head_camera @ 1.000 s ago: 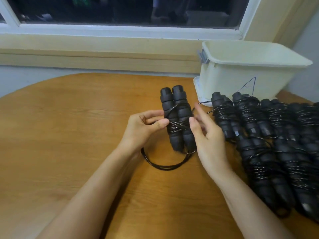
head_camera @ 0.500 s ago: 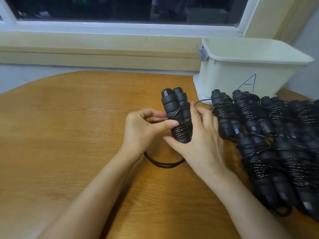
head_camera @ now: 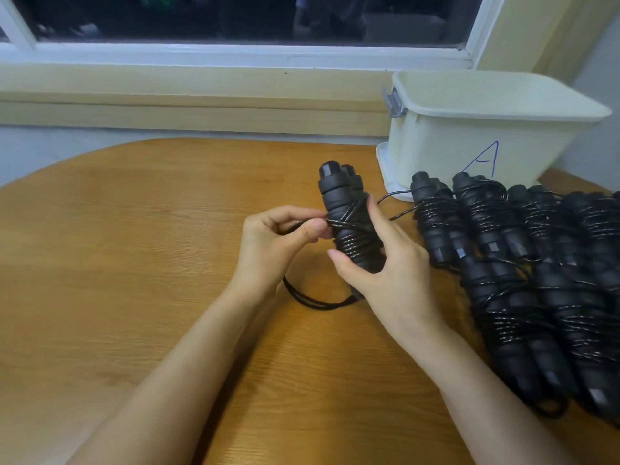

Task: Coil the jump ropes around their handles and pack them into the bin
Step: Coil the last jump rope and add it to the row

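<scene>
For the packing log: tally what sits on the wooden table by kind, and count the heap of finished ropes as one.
Cream plastic bin marked A: 1
Flat white plastic piece under the bin: 1
Part-wound black jump rope with foam handles: 1
Heap of coiled black jump ropes: 1 (the bundles overlap too much to count)
Total: 4

You work in soft, even room light; the window [head_camera: 235, 18] is dark and adds nothing. Your forearms [head_camera: 188, 364] lay faint, blurred shadows on the table [head_camera: 100, 246]. Small glints run along the rope [head_camera: 352, 245] wound on the handles [head_camera: 335, 199]. The pile of ropes [head_camera: 553, 297] at the table's right edge reads as near-solid black. The wide lens bows the table's far edge and the sill [head_camera: 167, 105].
</scene>
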